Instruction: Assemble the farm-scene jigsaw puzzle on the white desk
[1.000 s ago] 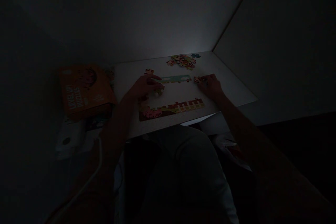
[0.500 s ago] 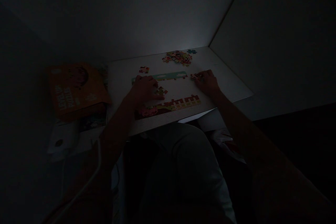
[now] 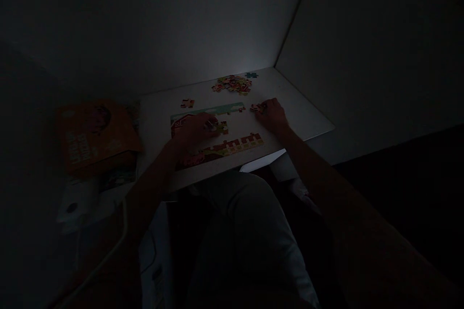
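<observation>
A partly joined jigsaw puzzle lies on the white table, with a blue-green sky strip (image 3: 226, 107) at the top, a red barn (image 3: 177, 124) at the left and a fence strip (image 3: 244, 144) along the bottom. Over its left part reaches my left hand (image 3: 197, 128), fingers bent around a greenish puzzle piece (image 3: 222, 128) in the gap between the strips. Right of the sky strip, my right hand (image 3: 271, 113) has its fingers closed on a pinkish puzzle piece (image 3: 256, 107) close to the table. The dim light hides the finer finger contact.
Behind the puzzle sits a heap of loose pieces (image 3: 234, 84), a teal piece (image 3: 251, 75) beside it. One single piece (image 3: 187, 103) lies above the barn. At the left stands an orange puzzle box (image 3: 94, 137). Walls close off the table's (image 3: 304, 116) back and right.
The camera view has shifted, moving the table leftward in the picture. My left hand has drawn its fingers in around the greenish piece, uncovering the barn. My right hand keeps its piece.
</observation>
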Action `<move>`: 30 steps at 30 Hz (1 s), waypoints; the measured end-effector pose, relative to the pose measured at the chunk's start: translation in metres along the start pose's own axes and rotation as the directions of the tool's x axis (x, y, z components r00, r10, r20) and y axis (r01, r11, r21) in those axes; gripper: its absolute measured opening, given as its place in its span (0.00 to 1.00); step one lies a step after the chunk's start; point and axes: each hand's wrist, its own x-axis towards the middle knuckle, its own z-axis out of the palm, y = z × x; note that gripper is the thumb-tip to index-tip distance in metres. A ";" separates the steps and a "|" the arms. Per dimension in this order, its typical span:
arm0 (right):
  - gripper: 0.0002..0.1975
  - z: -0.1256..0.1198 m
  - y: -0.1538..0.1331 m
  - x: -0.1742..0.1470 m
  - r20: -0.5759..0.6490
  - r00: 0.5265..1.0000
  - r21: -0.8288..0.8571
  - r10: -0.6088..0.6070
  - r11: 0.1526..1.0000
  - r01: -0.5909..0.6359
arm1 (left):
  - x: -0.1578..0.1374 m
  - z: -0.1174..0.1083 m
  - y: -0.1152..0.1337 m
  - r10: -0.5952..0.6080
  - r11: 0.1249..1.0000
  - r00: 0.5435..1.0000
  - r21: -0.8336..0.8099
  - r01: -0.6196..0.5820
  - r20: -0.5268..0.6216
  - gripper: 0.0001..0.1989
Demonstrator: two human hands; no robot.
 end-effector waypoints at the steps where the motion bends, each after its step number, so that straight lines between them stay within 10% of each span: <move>1: 0.19 0.000 -0.001 0.000 0.002 1.000 0.001 0.002 1.000 -0.002 | 0.005 0.003 0.006 0.044 0.998 0.999 0.035 -0.044 -0.013 0.19; 12: 0.21 0.001 -0.006 0.002 0.010 0.998 -0.021 0.057 0.998 -0.057 | 0.071 0.048 0.053 0.180 0.950 0.972 0.282 -0.132 -0.152 0.20; 30: 0.21 -0.010 -0.021 -0.003 0.058 0.994 -0.092 0.092 0.992 -0.086 | 0.068 0.069 0.047 0.200 0.959 0.940 0.254 -0.128 -0.278 0.19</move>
